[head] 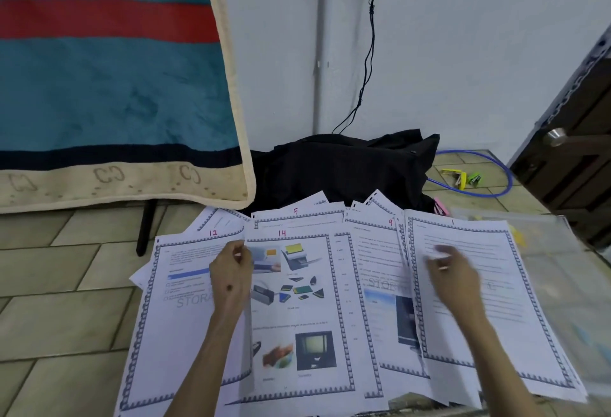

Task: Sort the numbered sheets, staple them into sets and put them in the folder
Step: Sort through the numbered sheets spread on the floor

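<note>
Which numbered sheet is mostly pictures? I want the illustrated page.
The white sheet numbered 14, beside the left hand: it shows device photos; sheets 12, 9 and 1 show mainly text.

Background of the scene. A plain pale wall [463, 53] fills the rear, with a thin black cable [370, 53] hanging down it. A plush teal blanket with a red stripe and cream border [109, 86] hangs at left (its lower hem carries a repeated letter motif), a slim black leg [145, 228] showing beneath it. The floor of beige rectangular tiles [66, 317] bears a crumpled black cloth [347, 165]. A dark wooden door with a round metal knob [556, 136] stands at right.
</note>
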`<state>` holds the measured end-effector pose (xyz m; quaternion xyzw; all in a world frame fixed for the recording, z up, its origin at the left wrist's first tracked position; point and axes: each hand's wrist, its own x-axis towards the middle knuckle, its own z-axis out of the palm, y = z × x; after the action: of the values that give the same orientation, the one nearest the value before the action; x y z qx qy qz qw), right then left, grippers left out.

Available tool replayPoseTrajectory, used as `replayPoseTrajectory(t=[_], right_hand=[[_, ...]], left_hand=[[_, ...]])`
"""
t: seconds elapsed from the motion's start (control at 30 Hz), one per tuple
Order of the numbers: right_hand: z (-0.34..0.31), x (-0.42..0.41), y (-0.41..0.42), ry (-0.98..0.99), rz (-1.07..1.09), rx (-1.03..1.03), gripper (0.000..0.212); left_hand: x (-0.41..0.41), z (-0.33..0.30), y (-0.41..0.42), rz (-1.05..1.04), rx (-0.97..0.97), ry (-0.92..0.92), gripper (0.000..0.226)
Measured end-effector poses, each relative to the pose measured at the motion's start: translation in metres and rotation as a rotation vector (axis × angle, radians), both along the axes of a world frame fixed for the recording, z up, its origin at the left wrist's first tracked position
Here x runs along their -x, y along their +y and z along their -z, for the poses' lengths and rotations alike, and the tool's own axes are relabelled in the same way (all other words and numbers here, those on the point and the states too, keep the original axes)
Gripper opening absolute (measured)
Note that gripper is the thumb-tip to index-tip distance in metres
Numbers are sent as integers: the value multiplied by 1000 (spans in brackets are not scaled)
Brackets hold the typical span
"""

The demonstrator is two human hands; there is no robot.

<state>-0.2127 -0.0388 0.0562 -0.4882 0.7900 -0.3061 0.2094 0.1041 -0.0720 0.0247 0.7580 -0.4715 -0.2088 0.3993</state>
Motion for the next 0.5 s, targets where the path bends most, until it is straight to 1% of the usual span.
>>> replayPoseTrajectory(t=[0.03,0.07,0.13,0.2,0.27,0.3,0.37,0.4,0.43,0.47,0.5], right_hand=[[3,-22,3,-71,-109,-83,19],[9,-40,5,-109,-191,-147,19],[18,-70,10,-143,-264,-164,25],[25,-88,14,-121,-293,-139,35],[31,-99,14,-9,-315,-184,52],[32,-103,14,71,-319,-217,58],[32,-112,15,211,-316,-278,65],[32,-116,15,242,-308,-292,65],[33,-118,14,247,-298,-300,63],[35,-121,12,219,-284,-295,59],[35,-123,11,177,-268,-278,54]], left_hand=[[0,-2,2,-29,0,37,25],[0,-4,4,-42,15,67,28],[-4,-4,8,-32,64,97,31],[-12,-3,11,-5,71,75,30],[-21,0,10,-25,22,120,34],[-24,1,8,-61,-12,193,35],[-26,2,7,-106,-67,467,28],[-26,2,8,-108,-87,608,22],[-25,1,11,-92,-106,709,17],[-24,1,14,-55,-127,727,15],[-22,2,16,-5,-144,699,16]])
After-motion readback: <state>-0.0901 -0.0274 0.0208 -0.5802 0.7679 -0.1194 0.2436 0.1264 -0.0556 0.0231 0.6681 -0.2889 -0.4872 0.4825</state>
